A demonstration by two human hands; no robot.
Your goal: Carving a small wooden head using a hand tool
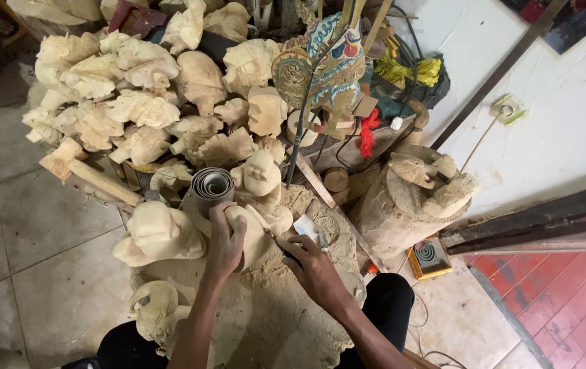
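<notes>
Both forearms rise from the bottom edge of the view, over dark trousers and a mound of pale sawdust (pixel 265 321) heaped on the floor. Left hand (pixel 224 239) is wrapped around an unpainted wooden carving (pixel 255 232), fingers curled over its top and pressing it down onto the sawdust. Right hand (pixel 310 263) is closed around a small carving tool (pixel 276 240), whose tip touches the side of the carving; a bit of white and blue (pixel 305 225) shows just above the knuckles, but what it is I cannot tell.

Just behind the left hand stands a grey roll of sheet material (pixel 212 186), upright, its spiral end facing the camera. Beside the roll sits a carved round-headed figure (pixel 259 174). To the left of the held piece lies another rough carving (pixel 159 234), and a further one (pixel 153 307) rests at the near-left edge of the sawdust heap.

Farther out, a large pile of unfinished pale carvings (pixel 135 89) fills the upper left, with a wooden mallet (pixel 81 171) lying at its near edge. A flat painted puppet figure (pixel 327 65) stands upright behind. To the right, a log stump (pixel 402 205) carries two more carvings (pixel 433 181). Beside the stump's base on the tiles lies a small yellow box (pixel 429 256). A wall socket (pixel 508 109) sits on the white wall.
</notes>
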